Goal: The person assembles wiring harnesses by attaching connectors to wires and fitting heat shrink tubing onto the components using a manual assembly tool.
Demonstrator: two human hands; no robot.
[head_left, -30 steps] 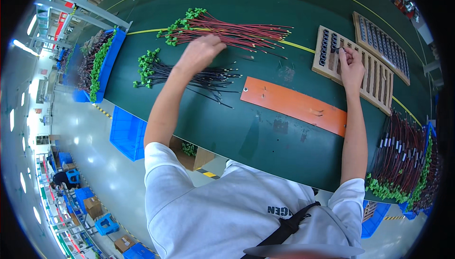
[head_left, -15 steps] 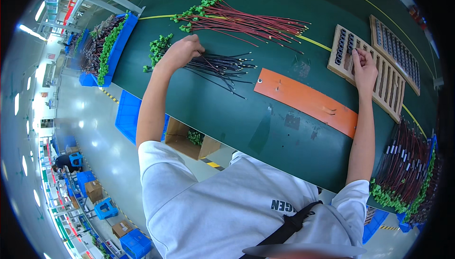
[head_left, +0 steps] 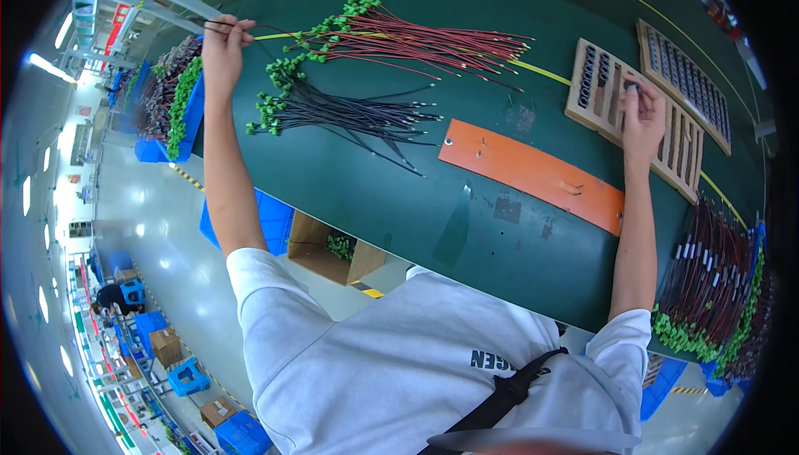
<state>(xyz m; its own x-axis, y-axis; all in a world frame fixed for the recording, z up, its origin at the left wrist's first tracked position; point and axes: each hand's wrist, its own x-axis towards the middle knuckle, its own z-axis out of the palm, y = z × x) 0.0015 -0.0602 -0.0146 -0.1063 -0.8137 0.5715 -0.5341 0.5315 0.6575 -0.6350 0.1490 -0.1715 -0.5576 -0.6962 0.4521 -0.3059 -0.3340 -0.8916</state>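
We've got the left hand point(head_left: 223, 51) pinching one thin dark wire point(head_left: 273, 30), near the blue bin point(head_left: 195, 118). Right hand point(head_left: 643, 122) over the front wooden rack point(head_left: 591, 121), fingertips together on what looks like a small dark part point(head_left: 631, 84). One column of black rings point(head_left: 586, 78) looks full, next one partial; can't tell if filling or emptying. Red wires point(head_left: 424, 45) and black wires point(head_left: 358, 115) remain, piled loose.

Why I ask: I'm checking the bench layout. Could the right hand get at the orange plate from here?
Probably yes: the right hand is over the slotted wooden tray near the orange plate, and only green tabletop shows between. It seems to pinch a small dark piece, though, which may hinder gripping.
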